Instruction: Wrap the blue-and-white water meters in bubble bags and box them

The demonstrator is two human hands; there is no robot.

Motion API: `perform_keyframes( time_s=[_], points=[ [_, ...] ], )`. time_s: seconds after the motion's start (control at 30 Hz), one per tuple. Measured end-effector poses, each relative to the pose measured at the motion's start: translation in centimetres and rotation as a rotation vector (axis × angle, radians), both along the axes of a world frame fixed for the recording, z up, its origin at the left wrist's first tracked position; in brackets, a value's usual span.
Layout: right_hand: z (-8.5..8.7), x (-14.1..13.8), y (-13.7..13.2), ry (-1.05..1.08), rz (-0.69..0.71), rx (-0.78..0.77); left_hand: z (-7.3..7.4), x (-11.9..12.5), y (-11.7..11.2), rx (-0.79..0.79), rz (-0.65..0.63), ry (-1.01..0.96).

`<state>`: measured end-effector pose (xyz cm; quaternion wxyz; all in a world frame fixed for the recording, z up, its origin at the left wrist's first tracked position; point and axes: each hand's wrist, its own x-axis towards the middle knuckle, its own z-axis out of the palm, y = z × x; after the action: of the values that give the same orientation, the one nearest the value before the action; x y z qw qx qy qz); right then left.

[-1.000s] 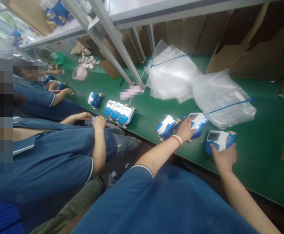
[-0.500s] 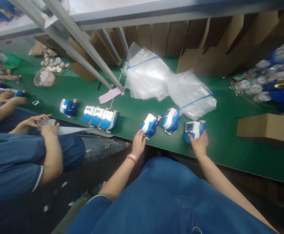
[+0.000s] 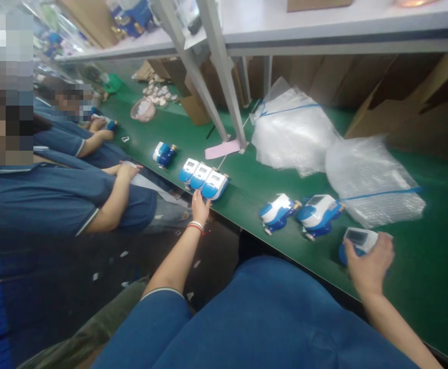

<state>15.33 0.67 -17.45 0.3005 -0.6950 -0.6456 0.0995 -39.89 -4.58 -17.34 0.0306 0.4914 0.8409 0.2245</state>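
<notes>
My right hand is wrapped over a blue-and-white water meter on the bench, thumb on its near side and fingers over the far end. My left hand reaches out with fingers apart, fingertips at the front edge of the closest of three water meters standing side by side. Whether it bears any of that meter's weight does not show. Between my hands, two more water meters lie tilted on the bench, one to the left of the other.
A single water meter stands farther left on the green bench. Bubble-wrap bags lie behind the meters, beside shelf posts and a pink slip. Co-workers sit along the left; cardboard boxes line the back.
My left hand has left the tilted meter and moved left to the row of three. My right hand stays on its meter. The view has swung left.
</notes>
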Motion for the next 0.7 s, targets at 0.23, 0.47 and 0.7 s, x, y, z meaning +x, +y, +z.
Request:
perform_keyframes(
  time_s=[0.23, 0.47, 0.7],
  points=[
    [3.1, -18.1, 3.4, 0.178, 0.345, -0.071, 1.2, -14.6, 3.6, -0.011, 0.047, -0.02],
    [-3.2, -43.1, 6.2, 0.669, 0.37, -1.007, 1.5, -25.5, 11.1, -0.217, 0.171, -0.45],
    [-3.9, -50.8, 8.2, 1.192, 0.215, -1.145, 0.8, -24.4, 13.3, -0.167, 0.043, -0.752]
  ],
)
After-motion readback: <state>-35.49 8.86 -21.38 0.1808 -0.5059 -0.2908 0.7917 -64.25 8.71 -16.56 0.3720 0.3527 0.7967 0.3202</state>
